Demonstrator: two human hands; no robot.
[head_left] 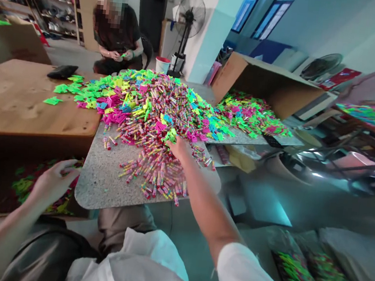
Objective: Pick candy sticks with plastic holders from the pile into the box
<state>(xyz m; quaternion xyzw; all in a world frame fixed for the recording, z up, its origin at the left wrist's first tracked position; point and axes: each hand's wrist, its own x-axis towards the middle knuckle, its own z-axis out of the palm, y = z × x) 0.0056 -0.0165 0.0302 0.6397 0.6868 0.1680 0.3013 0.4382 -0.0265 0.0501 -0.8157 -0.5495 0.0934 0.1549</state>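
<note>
Bright green plastic, a small irregular-shaped piece [170,135], sits on the front slope of a big multicoloured heap of plastic pieces and sticks [158,97], and the right hand [178,148] is right there, fingertips touching it! Whether they've pinched it or merely rest on it, I cannot tell. Over on the other side, well apart, the left hand [51,182] hangs loosely curled above a dark brown open-topped container [22,147] holding more colourful pieces; a gap shows between thumb and finger, nothing plainly held.

So it looks like the picking-out step, one piece at a time. The next move, I'd judge, calls for a firm fingertip pinch and a lift straight up, since dragging could scatter the slender pink-and-yellow sticks [160,173] just below. Watch that front edge: some sticks lie right at the rim of the grey speckled tabletop [99,182]. Best open room? Its bare front-left corner, rounded and free, a handy lane between the two hands.
</note>
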